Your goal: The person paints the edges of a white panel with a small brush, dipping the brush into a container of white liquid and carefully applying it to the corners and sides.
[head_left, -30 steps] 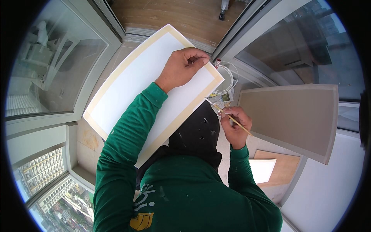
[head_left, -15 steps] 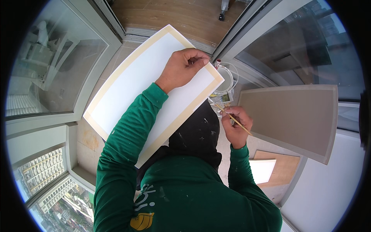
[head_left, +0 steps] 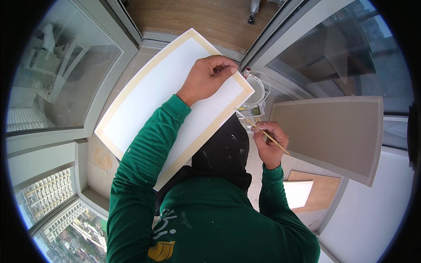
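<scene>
A large white board [head_left: 162, 79] with a beige tape-like border lies tilted across my lap. My left hand [head_left: 208, 76] reaches over it and pinches its far right edge, thumb against fingers. In my right hand [head_left: 270, 142] is a thin paintbrush [head_left: 278, 145], gripped by its wooden handle. Its pale tip is at the board's right-hand border; whether it touches the edge I cannot tell. Beyond that edge stands a white-rimmed bucket [head_left: 262, 90], partly hidden by the board, with small items beside it.
At right, a large greyish-beige panel [head_left: 329, 133] with a lighter border leans close to my right hand. A smaller white panel [head_left: 298, 193] rests on a brown board [head_left: 324, 188] on the floor. Glass doors [head_left: 66, 74] flank a wooden floor [head_left: 188, 19] ahead.
My right hand has shifted slightly right and toward me, and the paintbrush tip has come up against the board's border in view. My left hand and the board look unmoved.
</scene>
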{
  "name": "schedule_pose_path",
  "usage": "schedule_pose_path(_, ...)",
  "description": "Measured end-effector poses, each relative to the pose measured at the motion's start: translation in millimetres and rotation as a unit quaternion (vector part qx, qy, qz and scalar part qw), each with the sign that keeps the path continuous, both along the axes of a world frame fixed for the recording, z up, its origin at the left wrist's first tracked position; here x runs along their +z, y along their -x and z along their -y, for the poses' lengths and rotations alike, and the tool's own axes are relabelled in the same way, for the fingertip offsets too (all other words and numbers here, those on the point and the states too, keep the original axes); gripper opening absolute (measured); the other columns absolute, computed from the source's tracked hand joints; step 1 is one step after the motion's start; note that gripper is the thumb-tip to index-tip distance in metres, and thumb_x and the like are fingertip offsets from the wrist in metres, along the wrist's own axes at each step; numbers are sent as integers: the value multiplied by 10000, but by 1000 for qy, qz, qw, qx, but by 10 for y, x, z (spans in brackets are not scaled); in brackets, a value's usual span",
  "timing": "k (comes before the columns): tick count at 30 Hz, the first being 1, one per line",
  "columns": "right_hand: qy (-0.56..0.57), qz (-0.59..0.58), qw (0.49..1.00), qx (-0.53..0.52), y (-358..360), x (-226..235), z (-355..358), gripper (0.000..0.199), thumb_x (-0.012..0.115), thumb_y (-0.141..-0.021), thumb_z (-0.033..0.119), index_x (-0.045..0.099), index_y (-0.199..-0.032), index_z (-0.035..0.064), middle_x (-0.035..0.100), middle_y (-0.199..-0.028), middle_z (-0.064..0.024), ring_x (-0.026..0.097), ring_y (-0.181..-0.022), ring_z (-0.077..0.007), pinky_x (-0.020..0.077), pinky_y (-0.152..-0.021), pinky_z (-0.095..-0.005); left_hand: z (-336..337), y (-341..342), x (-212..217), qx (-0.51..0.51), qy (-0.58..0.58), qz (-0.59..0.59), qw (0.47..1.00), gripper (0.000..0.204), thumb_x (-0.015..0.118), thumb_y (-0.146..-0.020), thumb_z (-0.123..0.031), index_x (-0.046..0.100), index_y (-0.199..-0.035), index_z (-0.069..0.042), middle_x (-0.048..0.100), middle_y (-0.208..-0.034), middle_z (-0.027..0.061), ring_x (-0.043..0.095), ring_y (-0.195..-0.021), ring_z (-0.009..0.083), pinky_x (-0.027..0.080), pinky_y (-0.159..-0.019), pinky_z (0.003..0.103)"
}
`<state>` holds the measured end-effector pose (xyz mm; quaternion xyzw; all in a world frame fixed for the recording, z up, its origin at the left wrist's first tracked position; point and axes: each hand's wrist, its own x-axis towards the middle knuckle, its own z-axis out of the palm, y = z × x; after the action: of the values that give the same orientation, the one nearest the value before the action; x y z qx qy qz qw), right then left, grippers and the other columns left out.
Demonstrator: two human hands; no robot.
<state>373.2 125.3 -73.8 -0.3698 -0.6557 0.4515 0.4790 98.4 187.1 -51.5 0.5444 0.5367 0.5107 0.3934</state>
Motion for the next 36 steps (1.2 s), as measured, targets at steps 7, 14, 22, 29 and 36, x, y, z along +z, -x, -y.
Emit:
schedule_pose_path(7,-6,15,1000,-17,-41,2,-50,192,717,-872,-128,698,-1022,-10,745,-953,-97,744,-887,-139,598,-822,-278,-8,11,-3,-3,-2,-5,1000,178,742,-1026,-164,780,-1112,-13,755,-931,2,620,-802,75,549,-760,269)
schedule_pose_path(14,-31,26,998,-41,-5,-27,-81,183,711,-868,-120,697,-1007,-1,753,-954,-97,734,-877,-118,581,-795,-255,-7,7,4,-4,-3,-5,1000,181,741,-1029,-169,780,-1111,-12,754,-931,-1,617,-801,74,549,-760,267)
schedule_pose_path(22,-17,19,1000,16,46,20,-16,186,713,-867,-113,693,-1009,6,757,-938,-73,736,-840,-106,556,-709,-232,-9,8,-18,-3,0,-2,1000,178,740,-1029,-167,781,-1110,-14,753,-925,-2,616,-799,69,548,-752,260)
schedule_pose_path(29,-26,33,999,-28,-8,-90,-95,192,717,-867,-118,705,-1015,4,755,-961,-83,740,-843,-121,582,-765,-252,-8,2,-9,-2,-1,6,1000,172,741,-1026,-161,782,-1109,-16,755,-927,-1,616,-794,70,549,-750,261)
schedule_pose_path(36,-12,11,999,-29,17,-66,-92,192,703,-876,-124,702,-1023,0,753,-962,-90,741,-870,-126,581,-783,-254,-11,13,-18,-1,-13,-8,1000,176,744,-1025,-166,782,-1111,-17,761,-945,4,619,-793,76,549,-753,266)
